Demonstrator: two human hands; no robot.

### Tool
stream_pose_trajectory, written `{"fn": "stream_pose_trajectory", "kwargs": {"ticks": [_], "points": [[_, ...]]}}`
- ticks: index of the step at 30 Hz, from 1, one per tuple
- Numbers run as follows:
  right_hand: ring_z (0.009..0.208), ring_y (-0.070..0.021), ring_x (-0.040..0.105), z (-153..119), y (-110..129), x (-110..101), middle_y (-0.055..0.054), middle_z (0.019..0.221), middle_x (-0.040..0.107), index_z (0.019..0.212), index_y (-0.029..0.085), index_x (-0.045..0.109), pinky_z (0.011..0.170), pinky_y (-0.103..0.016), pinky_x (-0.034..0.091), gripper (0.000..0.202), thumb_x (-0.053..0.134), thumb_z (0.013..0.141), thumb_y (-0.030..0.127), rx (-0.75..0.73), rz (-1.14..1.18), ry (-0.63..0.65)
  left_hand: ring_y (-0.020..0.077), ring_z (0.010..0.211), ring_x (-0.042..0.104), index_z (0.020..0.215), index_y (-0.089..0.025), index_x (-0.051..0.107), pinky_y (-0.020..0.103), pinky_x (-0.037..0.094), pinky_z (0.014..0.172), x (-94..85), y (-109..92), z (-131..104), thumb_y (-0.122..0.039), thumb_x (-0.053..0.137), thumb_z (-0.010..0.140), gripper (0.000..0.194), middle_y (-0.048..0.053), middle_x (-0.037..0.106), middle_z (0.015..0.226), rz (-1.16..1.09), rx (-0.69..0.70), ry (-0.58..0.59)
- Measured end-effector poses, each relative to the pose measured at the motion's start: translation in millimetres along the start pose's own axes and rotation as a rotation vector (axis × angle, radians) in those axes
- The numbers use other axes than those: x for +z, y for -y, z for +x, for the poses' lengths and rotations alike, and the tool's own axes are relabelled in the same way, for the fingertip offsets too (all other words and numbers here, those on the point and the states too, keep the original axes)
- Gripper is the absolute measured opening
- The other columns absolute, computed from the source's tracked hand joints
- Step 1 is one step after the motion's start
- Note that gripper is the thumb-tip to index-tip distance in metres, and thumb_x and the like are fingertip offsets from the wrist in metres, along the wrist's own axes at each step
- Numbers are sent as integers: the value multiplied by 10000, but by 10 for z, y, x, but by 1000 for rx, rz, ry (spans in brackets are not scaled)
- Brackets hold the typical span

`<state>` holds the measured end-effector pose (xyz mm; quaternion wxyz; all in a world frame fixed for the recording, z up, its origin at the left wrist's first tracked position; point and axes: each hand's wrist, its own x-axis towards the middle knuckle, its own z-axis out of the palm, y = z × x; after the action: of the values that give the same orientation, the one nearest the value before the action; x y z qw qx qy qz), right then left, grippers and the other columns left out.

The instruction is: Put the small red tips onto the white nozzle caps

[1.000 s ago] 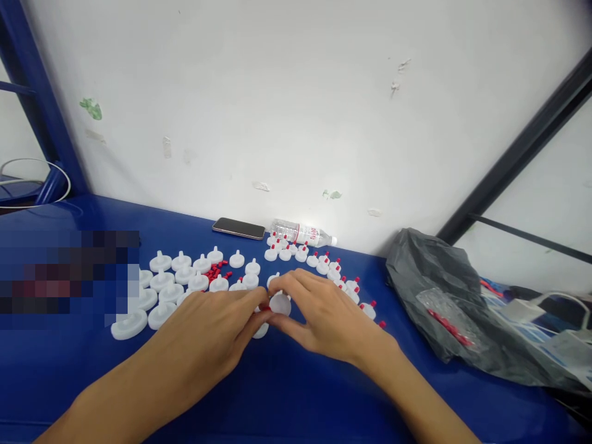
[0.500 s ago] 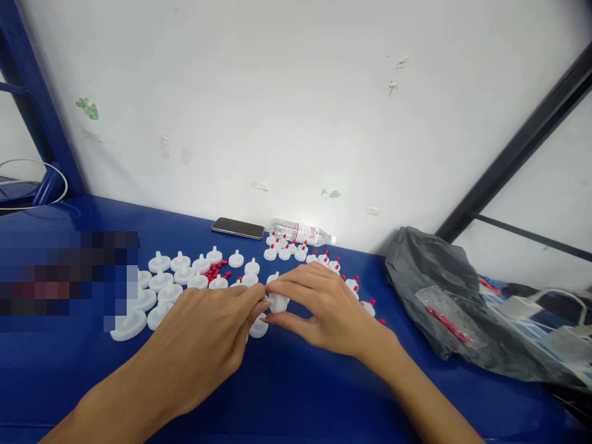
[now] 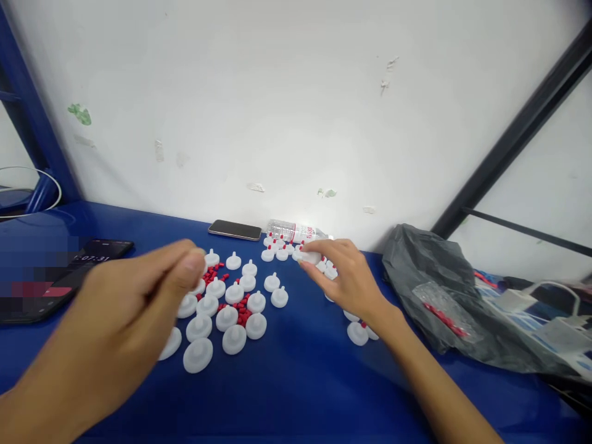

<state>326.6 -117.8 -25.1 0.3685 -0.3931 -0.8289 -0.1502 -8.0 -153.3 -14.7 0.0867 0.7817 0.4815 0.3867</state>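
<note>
My right hand (image 3: pixel 349 274) is closed around a white round cap (image 3: pixel 311 258), holding it by the rim over the back group of white caps with red tips (image 3: pixel 282 253). At the left, my left hand (image 3: pixel 134 327) is blurred, its thumb and fingers pressed together above the white caps without red tips. Whatever lies between those fingers is hidden. Several plain white caps (image 3: pixel 198 356), each a disc with a short spout, stand in the middle of the table. Small red tips (image 3: pixel 243 311) lie in loose piles among them. More red-tipped caps (image 3: pixel 357 333) are partly covered by my right hand and forearm.
A dark phone (image 3: pixel 235 230) and a clear bottle (image 3: pixel 282 230) lie along the wall. Another phone (image 3: pixel 99 253) with a lit timer is at the left, partly pixelated. A dark plastic bag (image 3: pixel 416 271) with a clear packet of red pieces (image 3: pixel 446 319) occupies the right side.
My hands were together over the middle caps and have parted. The left moved left and toward me; the right moved up and to the right with a white cap. The view shifted slightly.
</note>
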Motion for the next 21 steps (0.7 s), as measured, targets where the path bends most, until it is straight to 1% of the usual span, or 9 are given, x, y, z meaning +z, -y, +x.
{"fn": "stream_pose_trajectory", "kwargs": {"ticks": [2,4,7,9,11,13,15,17,21], "points": [[1093,-285,841,19,80,-1,-67,1193,903,1209,249,786,1099,-469,564,91,771,1120,240,59,124,74,168,568,536,807,-283,582,327,382,560,155,31,18,-462,385,1186,463,-41,599,654,98,64,6],[1156,-274,837,51,197,-30,-50,1231,895,1102,261,795,1117,-442,569,16,811,1098,259,120,295,164,220,766,724,934,-276,741,346,488,654,357,87,19,-422,411,1174,433,27,779,916,160,168,95],[1107,-229,823,80,316,-82,-27,1211,865,930,268,818,992,-346,602,148,906,1034,325,188,530,374,265,984,776,1095,-269,823,352,499,676,576,215,1,-288,363,1182,468,101,800,1168,296,267,144],[896,-181,769,74,326,-84,2,1033,819,887,267,845,798,-287,580,166,954,985,344,230,603,527,276,1031,773,1146,-267,831,351,516,701,635,290,-13,-233,388,1164,445,108,805,1198,337,331,139],[692,-142,659,55,300,-55,49,799,721,882,261,862,631,-260,487,144,958,967,325,291,641,661,278,1022,775,1188,-281,826,360,536,741,654,331,-19,-235,438,1162,392,87,824,1188,324,380,126],[616,-124,612,43,260,-16,79,679,659,906,253,870,591,-254,437,108,950,959,302,342,661,762,279,1018,779,1188,-305,818,369,543,761,662,344,-18,-250,473,1168,350,58,840,1180,316,410,124],[621,-120,628,54,221,-4,82,682,686,989,251,881,607,-251,437,114,957,947,326,387,653,798,281,1030,785,1139,-317,820,372,540,752,666,348,-12,-249,471,1172,356,42,848,1168,327,439,114],[678,-132,670,87,181,-53,62,744,740,1054,249,881,649,-250,464,196,955,952,398,428,617,763,285,1049,790,1112,-309,823,371,541,741,658,350,-4,-249,451,1174,382,46,851,1149,343,456,82],[639,-144,672,146,35,-350,27,741,774,982,231,851,632,-261,482,315,898,982,543,565,487,703,287,1051,801,1184,-302,806,355,528,662,591,338,7,-330,415,1205,393,62,847,1166,330,393,54]]}}
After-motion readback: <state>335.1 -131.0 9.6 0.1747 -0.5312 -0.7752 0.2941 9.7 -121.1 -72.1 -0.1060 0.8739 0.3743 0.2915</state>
